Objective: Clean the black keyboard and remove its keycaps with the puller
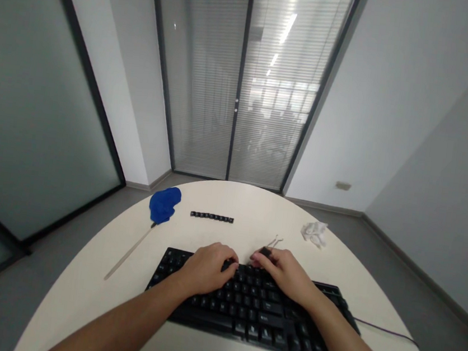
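Observation:
A black keyboard (253,307) lies on the round white table (77,293) in front of me. My left hand (206,268) rests palm down on its upper rows, fingers curled together against the keys. My right hand (286,274) is beside it at the keyboard's far edge, its fingertips pinched on a small black keycap (266,252). A thin wire keycap puller (275,241) lies on the table just beyond that hand. A row of several loose black keycaps (212,216) is lined up farther back.
A blue duster (164,204) on a long pale stick lies at the left of the table. A crumpled white tissue (314,233) sits at the back right. The keyboard's cable (385,329) runs off to the right. Glass doors with blinds stand beyond the table.

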A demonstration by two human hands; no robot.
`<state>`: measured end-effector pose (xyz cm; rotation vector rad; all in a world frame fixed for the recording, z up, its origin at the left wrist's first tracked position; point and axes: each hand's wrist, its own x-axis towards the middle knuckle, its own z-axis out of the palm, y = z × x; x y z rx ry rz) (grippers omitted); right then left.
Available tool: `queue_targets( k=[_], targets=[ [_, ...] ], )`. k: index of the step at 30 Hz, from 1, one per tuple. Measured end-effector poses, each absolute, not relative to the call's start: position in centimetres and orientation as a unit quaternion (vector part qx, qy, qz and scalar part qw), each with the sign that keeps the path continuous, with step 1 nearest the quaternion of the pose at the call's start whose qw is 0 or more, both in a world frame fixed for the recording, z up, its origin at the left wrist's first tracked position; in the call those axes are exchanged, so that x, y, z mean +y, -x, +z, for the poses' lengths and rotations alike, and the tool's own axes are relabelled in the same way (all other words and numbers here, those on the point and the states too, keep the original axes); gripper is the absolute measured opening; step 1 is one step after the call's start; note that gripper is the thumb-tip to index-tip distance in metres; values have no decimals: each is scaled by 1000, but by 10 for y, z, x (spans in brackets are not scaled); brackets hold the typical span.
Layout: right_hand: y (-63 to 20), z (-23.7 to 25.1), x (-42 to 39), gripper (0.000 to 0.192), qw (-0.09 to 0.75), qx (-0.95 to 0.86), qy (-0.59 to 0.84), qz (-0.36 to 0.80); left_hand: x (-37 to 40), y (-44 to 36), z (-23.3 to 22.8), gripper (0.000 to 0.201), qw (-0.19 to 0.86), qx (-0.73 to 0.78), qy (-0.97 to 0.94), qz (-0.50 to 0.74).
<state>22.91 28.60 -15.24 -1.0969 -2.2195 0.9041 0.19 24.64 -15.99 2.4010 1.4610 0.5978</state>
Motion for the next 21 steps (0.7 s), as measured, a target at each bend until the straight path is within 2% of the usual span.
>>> queue_targets(
  k=[7, 11, 21],
  targets=[
    [-228, -162, 291, 46, 299, -770, 394, 403, 247, -1, -161, 21, 147, 503, -826, 209],
    [-227, -159, 289, 48, 328, -763, 390, 397, 246, -1, -160, 25, 151, 507, -821, 216],
    [-227, -157, 281, 34, 309, -795, 346, 391, 247, -1, -160, 21, 161, 496, -818, 243]
  ],
)
